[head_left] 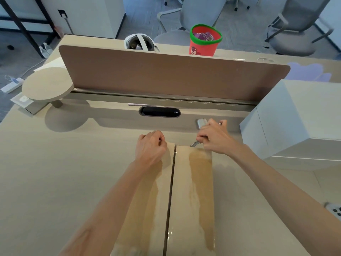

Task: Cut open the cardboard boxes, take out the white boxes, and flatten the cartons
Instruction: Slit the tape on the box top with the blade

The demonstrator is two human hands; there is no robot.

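Left hand (150, 146), fisted and empty, pressed the cardboard box (191, 191); right hand (214, 137) gripped a cutter (200, 124) at its far edge. White box (295, 117) stood near right, divider (166, 74) behind.

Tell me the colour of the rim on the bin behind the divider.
Green rim on a red bin, seen in the head view.

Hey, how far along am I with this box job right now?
Early on this carton: its flaps are shut, though the centre seam looks slit. In hand: your right hand holds the cutter at the far edge while the left hand rests on it. Left: open it, take out its contents, flatten it. A white box already sits to the right.
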